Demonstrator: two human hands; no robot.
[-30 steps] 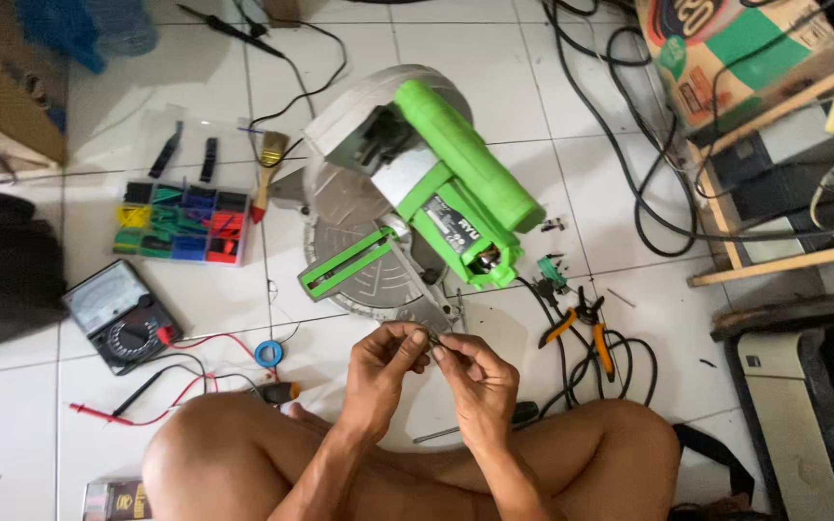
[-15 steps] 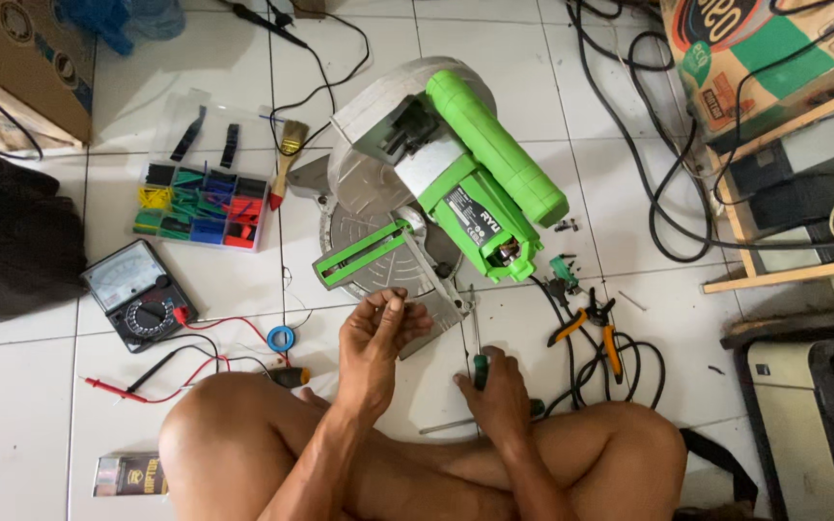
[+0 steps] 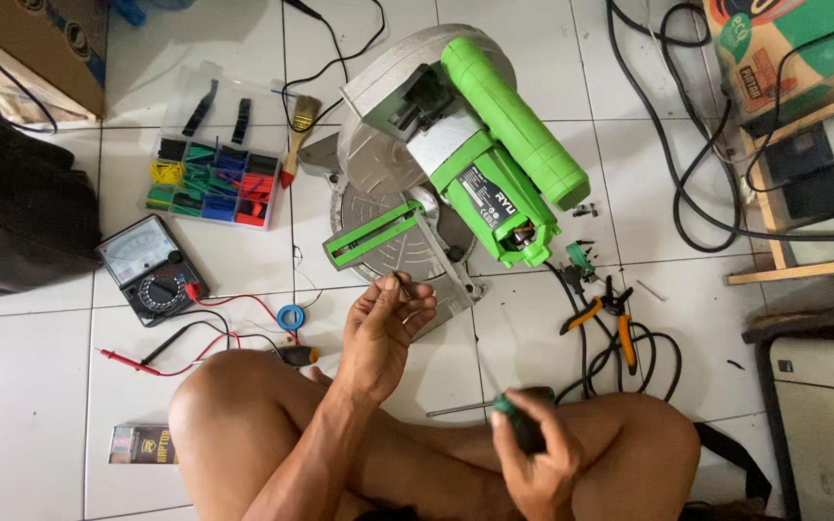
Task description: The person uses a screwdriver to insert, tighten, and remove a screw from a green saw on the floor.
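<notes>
left hand [image 3: 383,333] pinches a small screw [image 3: 403,283], right hand [image 3: 533,453] grips the screwdriver [image 3: 494,410]; best seat the screw squarely in the green mitre saw [image 3: 465,183] before driving.

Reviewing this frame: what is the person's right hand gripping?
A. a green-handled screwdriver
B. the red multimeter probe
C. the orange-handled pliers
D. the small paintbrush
A. The right hand closes around the dark green handle of a screwdriver whose metal shaft points left over the tile, while the orange-handled pliers, red probe and paintbrush lie untouched on the floor.
</notes>
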